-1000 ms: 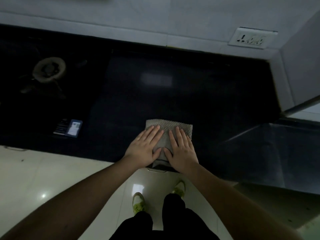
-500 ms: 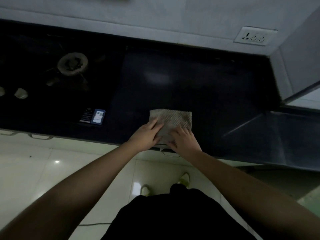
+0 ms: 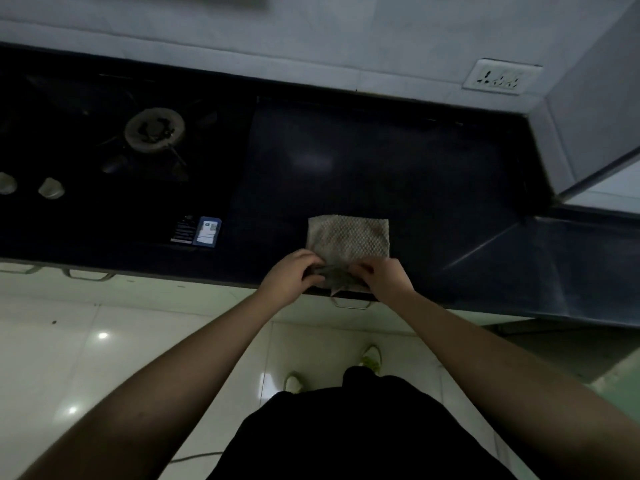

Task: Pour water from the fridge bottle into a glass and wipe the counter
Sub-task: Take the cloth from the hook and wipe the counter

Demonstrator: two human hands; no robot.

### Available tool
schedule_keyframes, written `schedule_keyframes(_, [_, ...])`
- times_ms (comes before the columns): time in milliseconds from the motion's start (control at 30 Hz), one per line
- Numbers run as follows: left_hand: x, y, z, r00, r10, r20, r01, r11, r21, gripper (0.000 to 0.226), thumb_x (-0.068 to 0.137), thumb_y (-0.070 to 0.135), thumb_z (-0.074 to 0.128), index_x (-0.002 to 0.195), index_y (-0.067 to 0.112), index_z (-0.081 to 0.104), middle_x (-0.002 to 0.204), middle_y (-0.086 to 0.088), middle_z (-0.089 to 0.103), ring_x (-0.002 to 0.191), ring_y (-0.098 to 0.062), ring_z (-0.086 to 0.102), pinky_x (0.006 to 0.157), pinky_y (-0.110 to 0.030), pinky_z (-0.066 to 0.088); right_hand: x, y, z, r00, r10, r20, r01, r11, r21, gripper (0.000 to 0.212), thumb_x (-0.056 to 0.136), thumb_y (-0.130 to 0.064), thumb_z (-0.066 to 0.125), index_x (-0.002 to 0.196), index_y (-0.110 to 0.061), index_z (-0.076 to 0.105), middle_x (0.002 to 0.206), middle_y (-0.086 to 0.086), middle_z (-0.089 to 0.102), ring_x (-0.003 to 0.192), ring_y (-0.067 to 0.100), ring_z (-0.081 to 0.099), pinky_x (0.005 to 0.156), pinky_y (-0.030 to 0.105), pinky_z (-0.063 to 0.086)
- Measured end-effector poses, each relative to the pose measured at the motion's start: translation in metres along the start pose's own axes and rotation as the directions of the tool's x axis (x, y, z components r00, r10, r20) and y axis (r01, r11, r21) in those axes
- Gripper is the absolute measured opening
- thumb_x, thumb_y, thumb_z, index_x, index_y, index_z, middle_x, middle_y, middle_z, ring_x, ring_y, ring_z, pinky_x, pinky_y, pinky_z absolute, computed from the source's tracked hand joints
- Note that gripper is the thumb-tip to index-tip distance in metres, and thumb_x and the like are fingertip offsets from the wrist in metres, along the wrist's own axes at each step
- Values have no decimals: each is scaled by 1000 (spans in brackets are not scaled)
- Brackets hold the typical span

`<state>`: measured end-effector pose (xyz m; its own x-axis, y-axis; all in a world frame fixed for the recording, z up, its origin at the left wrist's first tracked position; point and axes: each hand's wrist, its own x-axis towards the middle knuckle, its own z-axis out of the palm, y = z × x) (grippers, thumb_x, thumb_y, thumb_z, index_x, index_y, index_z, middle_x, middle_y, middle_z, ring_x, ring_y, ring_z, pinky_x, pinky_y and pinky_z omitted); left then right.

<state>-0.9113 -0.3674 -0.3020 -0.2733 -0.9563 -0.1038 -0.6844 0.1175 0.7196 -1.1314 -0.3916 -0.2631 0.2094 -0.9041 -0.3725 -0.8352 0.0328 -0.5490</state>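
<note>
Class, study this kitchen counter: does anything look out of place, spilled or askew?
No spill or damage shows. The only odd detail is the grey cloth: its near edge hangs past the front of the dark counter, bunched where the left hand and right hand pinch it. The rest lies flat.

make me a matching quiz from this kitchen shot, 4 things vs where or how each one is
Things:
1. cloth
2. gas burner
3. wall socket
4. blue card

Places or states:
a. high on the tiled wall, far right
b. near edge pinched by both hands
c. flat on the counter, left of the cloth
d. on the stove, far left

Pairs: 1-b, 2-d, 3-a, 4-c
</note>
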Motion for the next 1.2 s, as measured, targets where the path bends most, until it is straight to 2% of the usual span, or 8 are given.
schedule_keyframes(133, [1,9,1,985,-90,-150,81,995,-61,40,88,28,72,123,17,57,118,7,47,104,-8,50,87,-23,43,-5,2,-13,990,98,-103,-84,987,137,30,99,-29,52,90,-9,70,79,5,66,72,21,61,61,33,48])
schedule_keyframes(233, [-2,16,9,991,-70,-117,74,997,24,30,85,32,74,104,16,57,107,7,47,92,-11,52,75,-25,45,-5,9,-24,960,241,-141,-186,929,320,24,99,-29,51,93,-14,69,80,2,67,70,14,60,57,24,46])
schedule_keyframes(333, [-7,21,24,1000,18,7,-20,979,201,29,86,37,71,102,16,59,106,3,52,99,-16,51,78,-29,43,-6,21,-28,890,454,-47,-315,685,657,21,97,-26,55,94,-15,72,92,8,71,86,22,68,81,37,59])
schedule_keyframes(433, [-8,19,32,999,17,-33,-7,960,280,35,89,37,67,117,19,60,116,0,55,107,-20,50,85,-33,44,-10,34,-33,825,563,35,-313,405,859,18,96,-21,57,91,-11,71,96,12,72,91,24,70,86,38,58])
schedule_keyframes(733, [7,23,16,999,-6,33,-5,945,326,19,93,31,63,109,21,64,111,4,59,102,-17,54,86,-33,44,-29,62,-45,689,707,163,-156,-75,985,14,98,-7,51,96,-1,64,92,13,71,85,21,70,83,35,58])
schedule_keyframes(967, [24,39,-14,992,17,-124,13,971,240,12,98,27,56,102,17,62,102,2,60,93,-16,56,80,-34,45,-36,76,-52,701,706,101,-165,23,986,15,94,-10,57,100,-1,67,101,15,72,88,23,71,77,34,59])
schedule_keyframes(1067, [32,55,-31,979,14,-205,10,993,117,11,99,24,54,101,16,61,96,8,59,85,-11,57,71,-27,43,-37,78,-56,725,688,-31,-237,291,927,31,95,-11,54,120,6,58,88,12,64,70,16,61,72,31,55])
schedule_keyframes(1200, [43,80,-47,970,77,-230,-61,995,76,12,99,24,54,102,14,61,94,9,58,83,-10,57,70,-27,43,-39,73,-54,738,671,-74,-332,456,826,31,94,-13,56,122,-2,60,114,21,65,76,15,60,77,34,53])
